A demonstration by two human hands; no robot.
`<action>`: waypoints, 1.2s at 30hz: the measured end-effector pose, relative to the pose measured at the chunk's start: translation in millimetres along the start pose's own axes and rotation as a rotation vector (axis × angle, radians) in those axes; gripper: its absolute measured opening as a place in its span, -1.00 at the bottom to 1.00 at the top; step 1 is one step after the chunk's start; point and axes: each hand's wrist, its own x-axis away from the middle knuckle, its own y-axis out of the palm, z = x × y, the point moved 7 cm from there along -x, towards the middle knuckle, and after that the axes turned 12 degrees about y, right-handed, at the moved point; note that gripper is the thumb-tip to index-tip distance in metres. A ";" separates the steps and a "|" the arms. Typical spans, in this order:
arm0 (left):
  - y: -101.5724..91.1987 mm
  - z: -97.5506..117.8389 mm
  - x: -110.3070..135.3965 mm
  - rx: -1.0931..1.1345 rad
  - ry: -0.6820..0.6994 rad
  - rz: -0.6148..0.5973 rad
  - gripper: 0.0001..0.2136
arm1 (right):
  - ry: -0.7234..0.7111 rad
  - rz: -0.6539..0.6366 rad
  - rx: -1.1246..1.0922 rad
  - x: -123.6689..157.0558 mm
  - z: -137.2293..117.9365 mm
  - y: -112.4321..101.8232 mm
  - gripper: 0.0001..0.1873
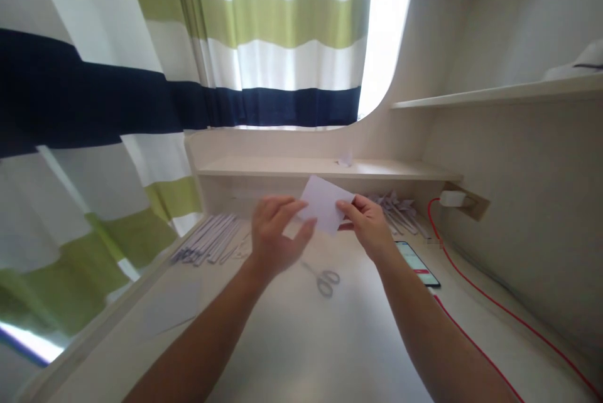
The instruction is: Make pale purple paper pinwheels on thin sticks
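A small white sheet of paper (325, 202) is held up in the air above the far half of the tabletop (292, 340), tilted so that its upper corner leans left, and it touches nothing but the hands. The right hand (370, 224) has its grip closed on the sheet's right edge, thumb on the near face and fingers behind. The left hand (273, 233) meets the sheet's left edge with its fingertips, thumb stretched out under the lower edge. Its fingers are loosely curled, and whether that grip really pinches the sheet cannot be told. Directly below the hands a pair of scissors (324, 279) lies flat near the middle of the tabletop, blades pointing toward the far left. A phone (417, 263) with a lit screen lies just right of the right wrist, and a red cable (494, 306) runs along the right edge up to a white plug (452, 198) at the wall. Pale paper strips (210, 240) lie side by side at the far left corner, and a heap of folded paper pieces (396, 205) sits at the far right, under a low shelf (330, 169). A striped curtain (94, 95) hangs beyond the left edge.
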 end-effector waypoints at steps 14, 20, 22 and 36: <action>49.5 -58.0 18.5 0.720 -0.878 -0.202 -0.78 | -0.165 0.152 0.040 2.1 -18.4 -12.5 -0.64; 60.5 -74.1 33.9 0.775 -0.980 -0.064 -0.72 | -0.204 0.197 0.013 -4.9 -14.4 -12.9 -0.64; 64.4 -82.9 37.7 0.781 -0.997 -0.008 -0.73 | -0.214 0.190 0.011 -7.3 -14.9 -11.0 -0.66; 62.2 -85.4 43.6 0.922 -1.112 0.074 -0.81 | -0.371 -0.387 0.558 43.6 -34.9 9.6 -0.28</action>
